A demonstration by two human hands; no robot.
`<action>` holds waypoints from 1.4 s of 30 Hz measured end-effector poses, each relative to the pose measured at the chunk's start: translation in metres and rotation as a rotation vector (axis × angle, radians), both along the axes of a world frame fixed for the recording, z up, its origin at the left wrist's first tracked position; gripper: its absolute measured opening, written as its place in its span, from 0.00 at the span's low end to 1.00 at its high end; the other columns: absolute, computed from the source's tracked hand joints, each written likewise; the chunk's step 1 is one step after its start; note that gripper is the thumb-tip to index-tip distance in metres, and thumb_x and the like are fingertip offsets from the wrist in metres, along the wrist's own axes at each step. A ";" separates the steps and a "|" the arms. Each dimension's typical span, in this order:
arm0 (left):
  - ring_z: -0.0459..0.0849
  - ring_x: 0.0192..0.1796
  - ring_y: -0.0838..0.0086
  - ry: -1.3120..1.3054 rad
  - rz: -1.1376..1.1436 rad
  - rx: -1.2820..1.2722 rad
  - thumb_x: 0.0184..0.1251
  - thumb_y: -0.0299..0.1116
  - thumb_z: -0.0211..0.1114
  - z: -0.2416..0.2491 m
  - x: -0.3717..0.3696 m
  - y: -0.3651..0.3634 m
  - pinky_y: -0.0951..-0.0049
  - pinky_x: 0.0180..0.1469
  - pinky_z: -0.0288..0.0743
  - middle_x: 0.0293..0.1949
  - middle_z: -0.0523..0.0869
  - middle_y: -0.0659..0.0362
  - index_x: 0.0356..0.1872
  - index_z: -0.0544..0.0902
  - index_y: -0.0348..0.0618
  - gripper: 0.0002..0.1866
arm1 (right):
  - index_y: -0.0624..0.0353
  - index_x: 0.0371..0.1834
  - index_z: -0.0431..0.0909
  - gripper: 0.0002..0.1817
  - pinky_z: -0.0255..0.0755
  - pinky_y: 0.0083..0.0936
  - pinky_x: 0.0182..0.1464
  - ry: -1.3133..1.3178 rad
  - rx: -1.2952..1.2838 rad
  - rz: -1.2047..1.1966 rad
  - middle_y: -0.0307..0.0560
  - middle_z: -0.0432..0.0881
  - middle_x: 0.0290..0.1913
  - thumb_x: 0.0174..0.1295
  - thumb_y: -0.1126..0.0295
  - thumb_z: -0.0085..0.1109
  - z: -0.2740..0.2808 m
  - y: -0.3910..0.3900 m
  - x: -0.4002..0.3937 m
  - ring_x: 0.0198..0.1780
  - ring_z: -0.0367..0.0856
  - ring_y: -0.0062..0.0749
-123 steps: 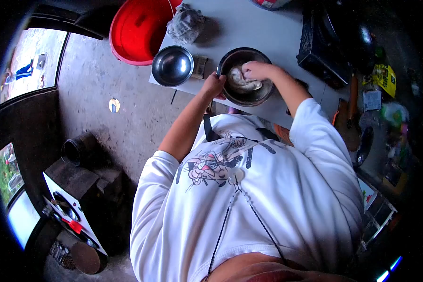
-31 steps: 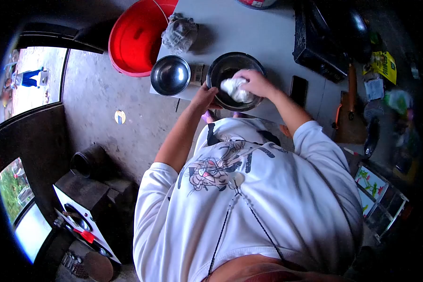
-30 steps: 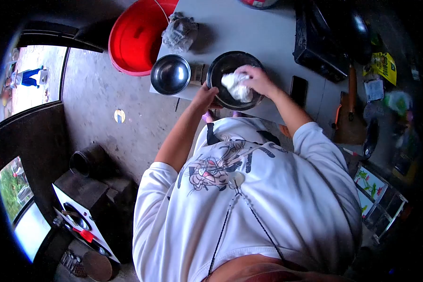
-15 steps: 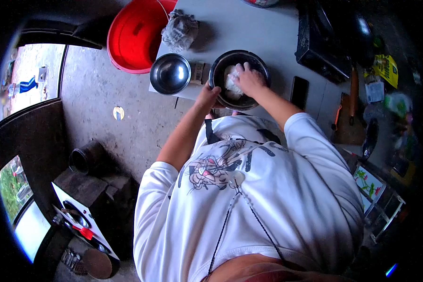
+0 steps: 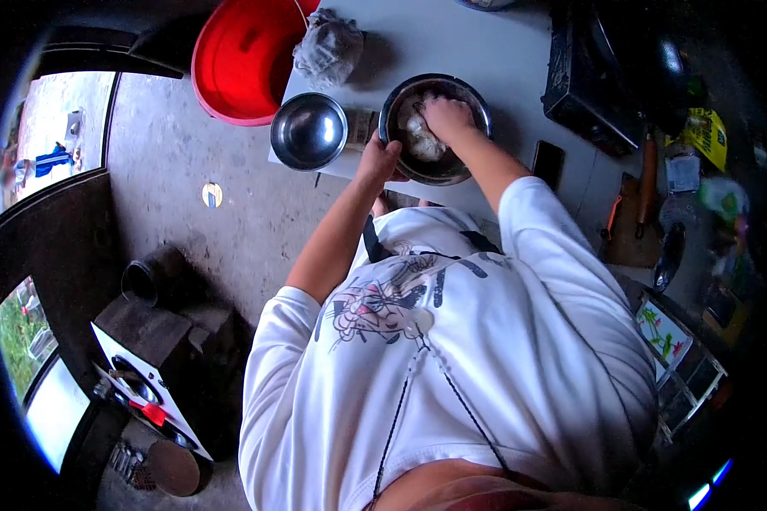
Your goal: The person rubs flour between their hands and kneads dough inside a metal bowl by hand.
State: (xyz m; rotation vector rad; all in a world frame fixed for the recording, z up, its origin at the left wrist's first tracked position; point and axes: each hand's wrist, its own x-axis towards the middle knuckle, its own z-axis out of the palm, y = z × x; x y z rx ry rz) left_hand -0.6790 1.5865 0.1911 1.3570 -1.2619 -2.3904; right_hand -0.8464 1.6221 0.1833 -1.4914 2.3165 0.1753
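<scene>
A dark metal bowl (image 5: 479, 155) stands near the front edge of the white table, with a lump of white dough (image 5: 424, 146) inside. My left hand (image 5: 379, 160) grips the bowl's left rim, thumb on top and fingers partly hidden below. Inside the bowl, my right hand (image 5: 448, 117) presses into the far side of the dough; its fingers are curled and partly buried. Left of the bowl sits an empty shiny steel bowl (image 5: 308, 131), with a small box-like packet (image 5: 360, 128) between the two.
A red bucket (image 5: 239, 68) stands beyond the table's (image 5: 452, 43) left side. A crumpled grey plastic bag (image 5: 329, 51) lies on the table. To the right are a black phone (image 5: 548, 162), a black stove-like box (image 5: 592, 106) and a cutting board (image 5: 631, 213).
My right hand has moved to the far side of the bowl and its fingers have curled into the dough. The bowl tilts slightly toward me. My left hand stays on the rim.
</scene>
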 end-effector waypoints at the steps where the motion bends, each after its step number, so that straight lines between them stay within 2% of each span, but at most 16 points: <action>1: 0.80 0.26 0.61 0.005 0.002 -0.002 0.56 0.29 0.48 0.000 0.001 -0.001 0.65 0.20 0.79 0.35 0.75 0.52 0.51 0.60 0.49 0.20 | 0.58 0.36 0.70 0.15 0.70 0.40 0.36 -0.073 -0.070 -0.077 0.56 0.77 0.33 0.55 0.58 0.42 0.008 0.002 0.002 0.37 0.76 0.48; 3: 0.80 0.23 0.61 -0.052 -0.018 0.041 0.55 0.29 0.47 0.004 0.001 -0.003 0.65 0.20 0.79 0.33 0.76 0.52 0.51 0.61 0.49 0.20 | 0.56 0.33 0.69 0.15 0.69 0.37 0.36 -0.205 -0.213 -0.121 0.54 0.76 0.33 0.49 0.56 0.52 0.027 0.013 0.004 0.38 0.75 0.48; 8: 0.80 0.29 0.60 -0.039 -0.029 0.058 0.58 0.33 0.48 0.007 0.002 -0.003 0.61 0.24 0.79 0.37 0.76 0.51 0.50 0.61 0.47 0.18 | 0.58 0.31 0.68 0.12 0.68 0.33 0.34 -0.545 -0.271 0.050 0.51 0.75 0.30 0.48 0.64 0.55 0.068 0.052 0.021 0.34 0.75 0.45; 12: 0.80 0.30 0.60 -0.032 -0.046 0.074 0.59 0.33 0.48 0.008 0.003 -0.006 0.60 0.25 0.78 0.37 0.76 0.53 0.51 0.61 0.47 0.18 | 0.56 0.39 0.69 0.12 0.68 0.40 0.41 -0.303 0.106 0.164 0.56 0.74 0.37 0.57 0.64 0.42 0.039 0.060 0.041 0.38 0.75 0.50; 19: 0.80 0.29 0.61 0.035 -0.118 0.023 0.60 0.33 0.46 0.005 0.007 -0.008 0.61 0.25 0.78 0.37 0.77 0.53 0.51 0.61 0.48 0.17 | 0.61 0.37 0.67 0.11 0.67 0.42 0.42 -0.308 0.078 0.135 0.59 0.75 0.38 0.55 0.66 0.42 0.008 0.016 0.019 0.41 0.74 0.52; 20: 0.80 0.29 0.61 0.041 -0.120 0.011 0.60 0.33 0.46 0.003 0.006 -0.009 0.61 0.25 0.78 0.37 0.77 0.53 0.51 0.61 0.48 0.17 | 0.64 0.36 0.67 0.13 0.70 0.37 0.32 -0.387 -0.116 0.137 0.58 0.76 0.30 0.51 0.67 0.51 -0.016 0.016 0.006 0.33 0.77 0.46; 23: 0.80 0.28 0.63 -0.035 -0.121 0.045 0.60 0.31 0.46 0.000 0.004 -0.011 0.63 0.25 0.78 0.37 0.77 0.53 0.51 0.61 0.48 0.16 | 0.63 0.39 0.66 0.19 0.71 0.24 0.24 -1.143 0.319 -0.171 0.47 0.74 0.25 0.53 0.57 0.52 0.001 0.008 -0.036 0.27 0.77 0.32; 24: 0.81 0.28 0.63 -0.050 -0.135 0.029 0.60 0.31 0.46 0.004 0.003 -0.012 0.63 0.24 0.78 0.37 0.77 0.53 0.51 0.62 0.48 0.16 | 0.62 0.39 0.68 0.19 0.71 0.23 0.24 -1.243 0.294 -0.322 0.46 0.75 0.26 0.55 0.57 0.50 0.036 0.010 -0.036 0.26 0.77 0.32; 26: 0.81 0.28 0.64 -0.084 -0.160 0.009 0.59 0.31 0.47 0.007 0.003 -0.012 0.64 0.24 0.78 0.38 0.77 0.53 0.51 0.62 0.48 0.17 | 0.62 0.35 0.71 0.17 0.71 0.24 0.26 -0.992 0.269 -0.294 0.49 0.76 0.27 0.55 0.57 0.49 0.046 -0.005 -0.048 0.28 0.77 0.31; 29: 0.81 0.28 0.64 0.009 -0.167 0.003 0.57 0.31 0.48 0.002 0.005 -0.014 0.64 0.24 0.78 0.39 0.77 0.53 0.51 0.62 0.48 0.18 | 0.59 0.32 0.74 0.14 0.70 0.35 0.36 -0.484 -0.121 0.091 0.56 0.76 0.29 0.50 0.60 0.50 0.026 -0.018 -0.028 0.32 0.77 0.42; 30: 0.81 0.28 0.64 0.013 -0.167 0.002 0.57 0.31 0.48 0.005 0.004 -0.013 0.64 0.24 0.78 0.39 0.77 0.53 0.51 0.62 0.48 0.18 | 0.57 0.30 0.75 0.13 0.68 0.37 0.37 -0.560 -0.120 -0.006 0.56 0.76 0.29 0.48 0.60 0.51 0.031 -0.015 -0.008 0.32 0.76 0.47; 32: 0.80 0.29 0.63 -0.045 -0.143 -0.009 0.56 0.31 0.49 0.015 0.002 -0.013 0.63 0.24 0.79 0.39 0.76 0.53 0.51 0.63 0.47 0.19 | 0.57 0.30 0.75 0.11 0.69 0.38 0.35 -0.320 -0.496 0.225 0.55 0.76 0.27 0.48 0.62 0.51 0.019 -0.009 0.016 0.31 0.76 0.47; 33: 0.80 0.29 0.63 -0.043 -0.142 -0.009 0.56 0.31 0.49 0.014 0.001 -0.014 0.63 0.24 0.79 0.39 0.76 0.53 0.51 0.63 0.47 0.19 | 0.57 0.30 0.75 0.11 0.69 0.38 0.35 -0.319 -0.495 0.226 0.55 0.76 0.27 0.48 0.62 0.51 0.025 -0.005 0.018 0.31 0.76 0.47; 35: 0.80 0.31 0.61 -0.092 -0.152 -0.008 0.56 0.32 0.50 0.011 0.000 -0.015 0.61 0.26 0.79 0.39 0.76 0.53 0.51 0.63 0.49 0.19 | 0.57 0.31 0.74 0.11 0.69 0.40 0.36 -0.529 -0.050 0.301 0.55 0.77 0.30 0.47 0.65 0.50 0.054 0.004 0.021 0.34 0.76 0.49; 36: 0.80 0.31 0.61 -0.090 -0.151 -0.001 0.56 0.32 0.50 0.011 0.001 -0.013 0.61 0.26 0.79 0.39 0.76 0.53 0.51 0.63 0.49 0.19 | 0.55 0.33 0.74 0.11 0.69 0.41 0.38 -0.428 0.081 0.422 0.54 0.76 0.35 0.46 0.66 0.49 0.076 0.009 0.025 0.37 0.75 0.49; 42: 0.80 0.31 0.60 -0.019 -0.144 0.066 0.59 0.33 0.48 0.004 0.005 -0.016 0.59 0.26 0.78 0.40 0.76 0.53 0.54 0.60 0.52 0.20 | 0.54 0.39 0.72 0.13 0.67 0.39 0.42 -0.237 0.227 0.200 0.57 0.75 0.38 0.55 0.63 0.42 0.035 0.047 0.024 0.42 0.74 0.49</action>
